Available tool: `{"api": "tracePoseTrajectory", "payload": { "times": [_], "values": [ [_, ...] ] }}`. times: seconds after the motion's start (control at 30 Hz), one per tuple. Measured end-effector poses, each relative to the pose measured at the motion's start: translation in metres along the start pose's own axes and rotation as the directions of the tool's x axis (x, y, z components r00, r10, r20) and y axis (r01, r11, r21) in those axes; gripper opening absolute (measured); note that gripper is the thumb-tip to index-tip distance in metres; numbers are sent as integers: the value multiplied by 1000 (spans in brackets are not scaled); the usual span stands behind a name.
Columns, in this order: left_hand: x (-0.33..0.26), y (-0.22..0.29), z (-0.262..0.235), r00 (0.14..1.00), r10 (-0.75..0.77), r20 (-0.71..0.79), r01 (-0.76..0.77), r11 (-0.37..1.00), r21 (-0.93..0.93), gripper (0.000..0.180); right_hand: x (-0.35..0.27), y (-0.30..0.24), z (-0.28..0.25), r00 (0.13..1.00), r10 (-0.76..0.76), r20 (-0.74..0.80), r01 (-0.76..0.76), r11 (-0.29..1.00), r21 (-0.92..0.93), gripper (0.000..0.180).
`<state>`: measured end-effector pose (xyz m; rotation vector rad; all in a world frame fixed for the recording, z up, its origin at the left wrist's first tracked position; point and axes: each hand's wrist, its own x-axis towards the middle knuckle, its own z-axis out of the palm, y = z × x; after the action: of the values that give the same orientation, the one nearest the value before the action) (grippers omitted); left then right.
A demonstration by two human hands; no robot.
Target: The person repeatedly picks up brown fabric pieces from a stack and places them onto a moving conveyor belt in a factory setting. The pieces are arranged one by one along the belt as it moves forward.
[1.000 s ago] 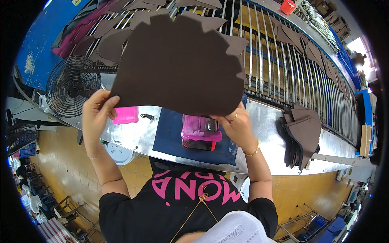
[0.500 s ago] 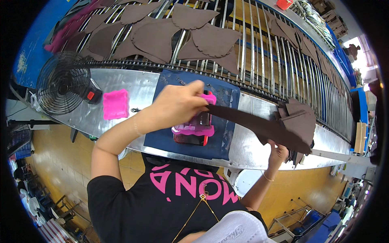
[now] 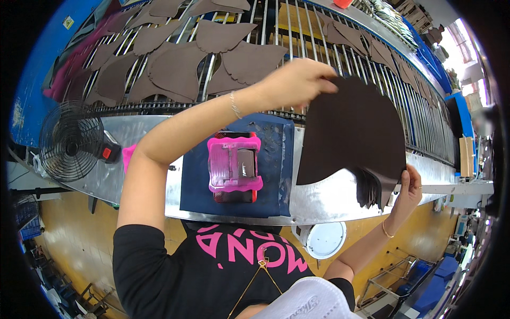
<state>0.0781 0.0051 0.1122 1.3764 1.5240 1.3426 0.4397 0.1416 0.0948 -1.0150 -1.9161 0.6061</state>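
Note:
A large dark brown cut piece of leather-like sheet [image 3: 353, 127] is held up and spread between my hands. My left hand [image 3: 304, 82] pinches its upper left edge, beside the metal-bar conveyor. At its lower right edge, my right hand [image 3: 409, 191] grips it between thumb and fingers. Just below the sheet, the fanned edges of a stack of brown pieces [image 3: 368, 189] show; the sheet covers the rest of the stack. To the left, a pink scalloped tray-like holder [image 3: 220, 169] with a dark block in it sits on a dark blue mat [image 3: 276, 186].
Beyond the metal bench [image 3: 319, 204] runs a conveyor of metal bars [image 3: 273, 32] bearing several brown cut pieces [image 3: 172, 69]. A black wire fan [image 3: 71, 143] stands at the left, near a partly hidden pink pad [image 3: 128, 155]. Below the bench is a round white lid [image 3: 326, 240].
Both hands have moved right, my left also away from me. The brown sheet has turned from nearly edge-on to broad face view, above the stack. The whole view has shifted slightly.

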Motion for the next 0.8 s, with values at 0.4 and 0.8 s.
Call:
{"api": "tracePoseTrajectory", "payload": {
  "times": [0.4,0.8],
  "values": [
    [29,-263,-110,722,-487,-491,249,845,-473,11,-30,227,-42,817,537,-212,-539,578,-612,52],
    [18,-268,-126,663,-276,-696,617,728,300,62,-21,214,-45,867,434,-244,-451,479,-753,67]
  ]
}}
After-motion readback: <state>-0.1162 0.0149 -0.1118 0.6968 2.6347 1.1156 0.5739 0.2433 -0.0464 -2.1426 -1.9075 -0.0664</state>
